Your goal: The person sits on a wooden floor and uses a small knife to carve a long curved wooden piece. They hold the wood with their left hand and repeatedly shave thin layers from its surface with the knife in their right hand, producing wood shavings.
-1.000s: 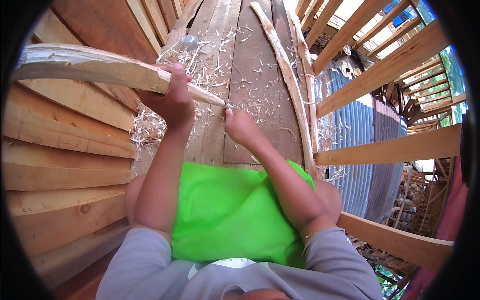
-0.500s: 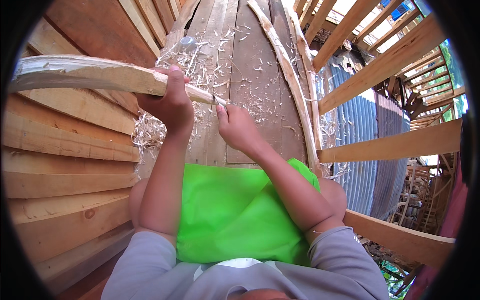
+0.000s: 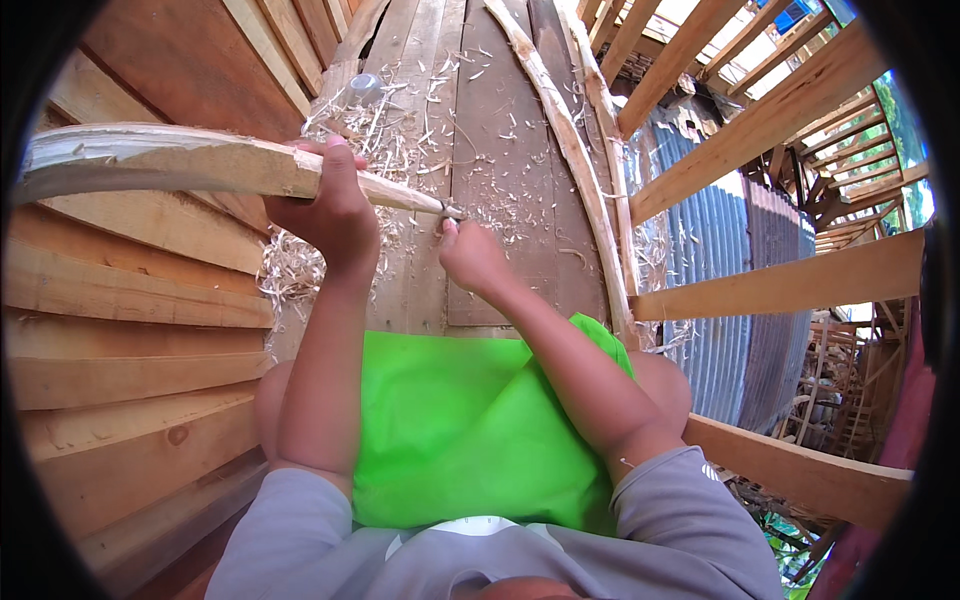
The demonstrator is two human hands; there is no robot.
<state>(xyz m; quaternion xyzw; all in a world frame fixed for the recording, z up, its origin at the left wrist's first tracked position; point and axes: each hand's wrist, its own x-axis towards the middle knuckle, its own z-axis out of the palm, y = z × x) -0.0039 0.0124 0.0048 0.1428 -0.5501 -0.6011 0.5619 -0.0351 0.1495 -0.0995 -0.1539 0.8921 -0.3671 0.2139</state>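
A long piece of pale wood (image 3: 180, 160) comes in from the left, thick and rough there, whittled down to a slim, tapered end on the right. My left hand (image 3: 340, 210) grips it from below where the thick part gives way to the slim part, thumb over the top. My right hand (image 3: 473, 258) is closed at the slim end. A small dark knife blade (image 3: 446, 208) shows there, lying across the wood near its tip; the handle is hidden in my fingers. Bright green cloth (image 3: 450, 430) covers my lap.
Curly wood shavings (image 3: 292, 265) lie over the plank floor (image 3: 500, 180). A clear plastic cup (image 3: 364, 88) stands among them. Two long peeled poles (image 3: 560, 110) lie to the right, beside wooden railing slats (image 3: 780, 275). A plank wall (image 3: 130, 300) rises close on the left.
The blade has slid outward along the slim end, closer to its tip. My left hand and the wood have dipped slightly toward me.
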